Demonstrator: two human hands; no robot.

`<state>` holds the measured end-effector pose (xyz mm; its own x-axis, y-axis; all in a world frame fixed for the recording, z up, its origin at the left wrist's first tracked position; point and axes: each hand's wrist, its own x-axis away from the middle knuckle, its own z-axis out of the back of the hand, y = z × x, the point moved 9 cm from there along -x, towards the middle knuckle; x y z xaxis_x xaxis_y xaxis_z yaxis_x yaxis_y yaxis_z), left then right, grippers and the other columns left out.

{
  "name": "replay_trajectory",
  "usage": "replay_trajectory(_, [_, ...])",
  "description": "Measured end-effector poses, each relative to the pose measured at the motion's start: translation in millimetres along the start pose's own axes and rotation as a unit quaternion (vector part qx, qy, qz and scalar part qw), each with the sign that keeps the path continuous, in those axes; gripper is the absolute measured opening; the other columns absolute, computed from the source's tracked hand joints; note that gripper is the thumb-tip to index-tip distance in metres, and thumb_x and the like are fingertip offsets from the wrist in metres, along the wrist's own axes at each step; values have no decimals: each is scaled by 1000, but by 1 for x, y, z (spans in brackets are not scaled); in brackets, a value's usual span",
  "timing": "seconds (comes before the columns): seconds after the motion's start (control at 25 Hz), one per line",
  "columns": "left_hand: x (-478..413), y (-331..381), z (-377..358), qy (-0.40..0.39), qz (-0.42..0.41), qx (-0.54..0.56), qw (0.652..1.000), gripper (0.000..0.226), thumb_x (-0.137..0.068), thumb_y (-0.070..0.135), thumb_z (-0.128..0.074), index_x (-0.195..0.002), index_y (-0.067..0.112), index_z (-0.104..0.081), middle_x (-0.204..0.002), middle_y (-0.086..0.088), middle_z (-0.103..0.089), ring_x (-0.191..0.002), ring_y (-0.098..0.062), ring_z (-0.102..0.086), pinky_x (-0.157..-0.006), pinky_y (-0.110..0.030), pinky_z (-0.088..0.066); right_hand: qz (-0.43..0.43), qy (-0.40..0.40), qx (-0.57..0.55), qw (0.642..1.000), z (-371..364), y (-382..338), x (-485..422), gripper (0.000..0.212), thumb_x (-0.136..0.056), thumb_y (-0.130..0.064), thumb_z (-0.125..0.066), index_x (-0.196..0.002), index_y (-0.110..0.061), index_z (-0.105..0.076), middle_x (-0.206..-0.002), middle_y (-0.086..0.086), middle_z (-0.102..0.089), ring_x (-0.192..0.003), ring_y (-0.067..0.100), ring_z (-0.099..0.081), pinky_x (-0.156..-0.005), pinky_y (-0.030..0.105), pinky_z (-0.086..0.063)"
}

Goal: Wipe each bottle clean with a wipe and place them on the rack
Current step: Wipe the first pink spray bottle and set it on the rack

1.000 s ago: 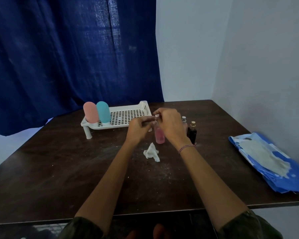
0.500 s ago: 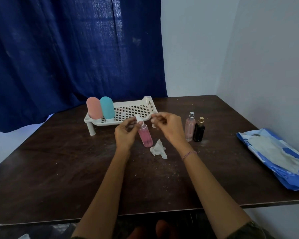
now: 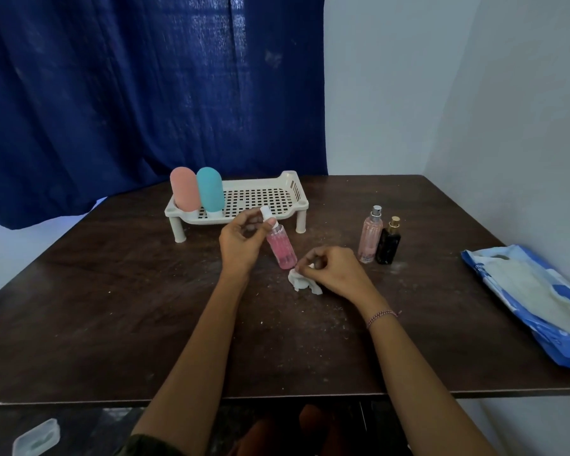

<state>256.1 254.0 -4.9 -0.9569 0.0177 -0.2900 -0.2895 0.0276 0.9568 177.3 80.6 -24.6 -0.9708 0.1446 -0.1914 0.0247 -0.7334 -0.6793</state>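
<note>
Dark wooden table (image 3: 112, 307), its surface dusted with pale specks. White perforated rack (image 3: 292, 192) on short legs, far centre of the table. Salmon bottle (image 3: 185, 189) and teal bottle (image 3: 210, 189), both cap-down, side by side at the left end of the rack, touching or nearly so. Pink spray bottle (image 3: 282, 246), clear with pink liquid and a white spray head, near of the rack's right half, tilted with its top toward the far left; whether its base touches the table cannot be told. Left hand (image 3: 241, 241), fingers and thumb curled round the neck and spray head of the pink spray bottle, gripping it. Wipe (image 3: 301, 281), white and crumpled, on the table just near of the bottle's base. Right hand (image 3: 329, 269), fingertips pinching the top of the wipe, palm down; a thin braided bracelet (image 3: 380, 315) on its wrist. Pale pink perfume bottle (image 3: 370, 236) and black perfume bottle (image 3: 388, 243), upright, metal spray tops, just beside each other, to the right of the right hand and apart from the rack. Blue and white plastic bag (image 3: 533, 297), lying flat at the right edge of the table. Dark blue curtain (image 3: 145, 93) behind the table on the left. Clear plastic container (image 3: 35, 436) below the near-left table edge.
</note>
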Motion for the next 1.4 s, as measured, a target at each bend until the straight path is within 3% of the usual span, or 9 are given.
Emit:
replay_trajectory(0.08, [0, 1, 0, 1, -1, 3, 1000, 36, -78, 17, -74, -112, 12, -64, -104, -6, -69, -97, -16, -64, -86, -30, -54, -4, -10, -61, 998, 4, 3, -1, 8, -77, -27, -71, -85, -28, -72, -80, -9, -69, -74, 0, -60, -66, 21, -47])
replay_trajectory(0.28, [2, 3, -1, 0, -6, -3, 1000, 35, -80, 16, -72, -114, 12, -63, -108, -5, -68, -102, -17, -63, -89, -32, -53, -51, 0, -289, 956, 9, 10, -1, 30, -81, -3, -65, -104, -23, -68, -106, -2, -68, -93, 9, -64, -79, 22, -54])
replay_trajectory(0.44, [2, 4, -2, -11, -11, -3, 1000, 33, -84, 17, -68, -116, 14, -61, -109, -3, -65, -103, -15, -60, -88, -27, -52, -68, -2, -370, 927, 7, 11, -2, 33, -82, 2, -60, -100, -24, -69, -105, -4, -68, -95, 8, -64, -75, 19, -53])
replay_trajectory(0.6, [2, 3, -3, -17, 3, 54, 998, 22, -84, 18, -68, -104, 25, -61, -97, 6, -66, -90, -5, -62, -74, -16, -52, -65, 2, -416, 907, 7, 11, -3, 26, -81, 5, -62, -90, -20, -67, -91, -3, -72, -82, 10, -67, -62, 15, -51])
replay_trajectory(0.76, [4, -2, -13, -61, 45, 79, 994, 21, -85, 19, -67, -101, 30, -60, -98, 5, -66, -91, -6, -63, -71, -17, -52, -28, 22, -420, 907, 12, 9, -5, 39, -77, 3, -69, -105, -23, -64, -100, -2, -72, -98, 12, -66, -79, 22, -54])
replay_trajectory(0.88, [7, -3, -25, -116, 47, 63, 990, 18, -87, 19, -64, -104, 27, -61, -100, 5, -66, -92, -5, -62, -73, -18, -52, -15, 40, -424, 905, 15, 6, -5, 46, -75, 4, -70, -113, -21, -62, -100, -2, -71, -94, 8, -66, -76, 18, -53])
replay_trajectory(1.12, [10, -6, -33, -139, 54, 44, 988, 25, -88, 16, -63, -113, 13, -62, -98, 3, -66, -88, -5, -63, -67, -15, -51, -10, 116, -394, 912, 23, 3, -3, 20, -76, -3, -73, -87, -17, -64, -95, 0, -67, -86, 11, -65, -61, 23, -56])
replay_trajectory(1.24, [9, -6, -33, -134, 56, 47, 988, 26, -87, 15, -64, -112, 13, -62, -96, 2, -66, -86, -6, -63, -67, -15, -52, 11, 164, -356, 920, 30, -2, 0, 17, -78, -10, -72, -81, -20, -59, -88, -3, -65, -79, 8, -65, -56, 21, -55])
replay_trajectory(1.4, [8, -5, -32, -132, 47, 46, 989, 24, -86, 15, -66, -110, 15, -63, -93, 1, -67, -83, -4, -64, -66, -15, -52, 111, 169, -235, 951, 30, -26, 5, 21, -75, -5, -73, -82, -18, -58, -98, 0, -60, -91, 9, -60, -74, 23, -55])
